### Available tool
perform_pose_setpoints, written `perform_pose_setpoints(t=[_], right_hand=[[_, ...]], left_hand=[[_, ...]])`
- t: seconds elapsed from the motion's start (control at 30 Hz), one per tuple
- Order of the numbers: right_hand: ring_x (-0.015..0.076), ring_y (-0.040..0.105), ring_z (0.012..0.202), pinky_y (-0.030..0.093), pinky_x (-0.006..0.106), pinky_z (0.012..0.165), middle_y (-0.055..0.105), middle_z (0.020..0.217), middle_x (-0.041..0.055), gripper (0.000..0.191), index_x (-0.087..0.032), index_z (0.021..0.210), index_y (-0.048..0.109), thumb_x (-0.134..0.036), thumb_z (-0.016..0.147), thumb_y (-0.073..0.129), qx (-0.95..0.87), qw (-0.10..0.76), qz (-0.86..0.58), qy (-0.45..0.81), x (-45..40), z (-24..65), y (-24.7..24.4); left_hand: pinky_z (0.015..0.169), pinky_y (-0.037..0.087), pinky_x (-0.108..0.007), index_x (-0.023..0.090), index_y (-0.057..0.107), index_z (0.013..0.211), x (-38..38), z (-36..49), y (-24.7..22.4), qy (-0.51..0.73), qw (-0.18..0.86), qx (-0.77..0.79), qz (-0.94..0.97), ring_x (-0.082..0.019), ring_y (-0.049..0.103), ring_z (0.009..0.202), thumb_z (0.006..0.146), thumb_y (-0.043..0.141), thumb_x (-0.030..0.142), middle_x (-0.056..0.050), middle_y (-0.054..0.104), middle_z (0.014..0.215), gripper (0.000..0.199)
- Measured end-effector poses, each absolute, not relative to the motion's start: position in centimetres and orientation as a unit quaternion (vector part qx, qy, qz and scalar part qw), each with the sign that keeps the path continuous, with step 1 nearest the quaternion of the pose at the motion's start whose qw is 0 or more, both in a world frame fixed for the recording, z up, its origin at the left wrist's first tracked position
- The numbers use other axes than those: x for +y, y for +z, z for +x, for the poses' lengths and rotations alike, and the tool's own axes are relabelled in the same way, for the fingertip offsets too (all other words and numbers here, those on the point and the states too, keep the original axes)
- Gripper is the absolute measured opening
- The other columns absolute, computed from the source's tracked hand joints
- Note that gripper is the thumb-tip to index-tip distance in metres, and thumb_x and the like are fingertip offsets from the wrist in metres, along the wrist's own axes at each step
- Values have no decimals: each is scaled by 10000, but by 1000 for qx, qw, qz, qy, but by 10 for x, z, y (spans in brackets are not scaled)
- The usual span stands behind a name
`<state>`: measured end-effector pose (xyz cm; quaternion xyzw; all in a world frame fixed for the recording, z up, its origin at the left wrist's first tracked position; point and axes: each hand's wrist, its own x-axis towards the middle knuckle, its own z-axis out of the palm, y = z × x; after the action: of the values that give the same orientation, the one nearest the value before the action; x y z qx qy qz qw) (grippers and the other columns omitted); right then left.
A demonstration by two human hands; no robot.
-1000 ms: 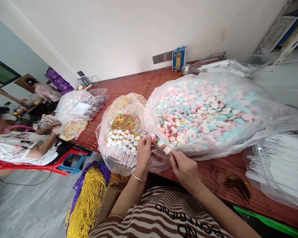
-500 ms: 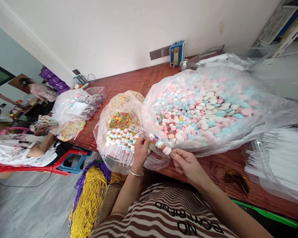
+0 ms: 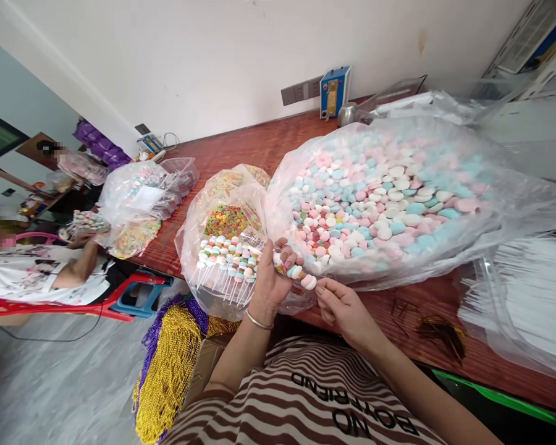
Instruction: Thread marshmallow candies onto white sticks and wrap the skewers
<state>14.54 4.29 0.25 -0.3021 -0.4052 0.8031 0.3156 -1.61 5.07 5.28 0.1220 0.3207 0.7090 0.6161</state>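
A skewer of bead-like candies (image 3: 308, 282), in white, pink, blue and yellow, stretches between my two hands. My left hand (image 3: 274, 281), palm up with a bracelet at the wrist, curls its fingers around the far part of it. With thumb and forefinger closed, my right hand (image 3: 345, 307) pinches the near end, just past a pink and white piece. Beyond my left hand, finished candy skewers (image 3: 227, 259) on white sticks lie in rows on an open plastic bag (image 3: 185, 241) of small colourful rings (image 3: 231, 220). A large clear bag of pastel candies (image 3: 389, 198) lies ahead of my right hand.
White sticks (image 3: 523, 303) fill a clear bag at the right, near dark twist ties (image 3: 442, 337) on the red-brown table (image 3: 227, 148). Gold and purple bead strands (image 3: 171, 364) hang at the lower left. A co-worker (image 3: 41, 278) sits farther left beside more bags.
My left hand has turned palm up, its fingers now wrapped further around the skewer. The right hand keeps its pinch at the near end.
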Motion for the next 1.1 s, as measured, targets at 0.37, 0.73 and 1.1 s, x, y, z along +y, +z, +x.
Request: perform_pose_setpoints(t=[0.37,0.73,1.1], right_hand=[[149,503,550,334,324,567,606,599,16,163,-103,1082,674,-88,984,545,-854,455,-249,-31,38,152,-4],[40,105,303,260,206,337,235,438,-164,292,-199,832,583,-478,902,636,-281,297,-216,887,37,145,17],[140,499,543,365,303,594,609,592,14,174,-145,996,721,-166,991,549,-827,466,-290,124,45,154,-6]], left_hand=[[630,503,-234,154,614,916,56,5,60,722,561,401,58,-81,499,558,937,680,362,62,459,639,220],[690,533,-280,185,654,876,56,5,48,742,595,290,109,-118,517,600,980,470,597,33,455,614,463],[640,523,-243,165,595,788,61,5,50,713,581,385,73,-115,598,629,881,733,446,5,584,711,326]])
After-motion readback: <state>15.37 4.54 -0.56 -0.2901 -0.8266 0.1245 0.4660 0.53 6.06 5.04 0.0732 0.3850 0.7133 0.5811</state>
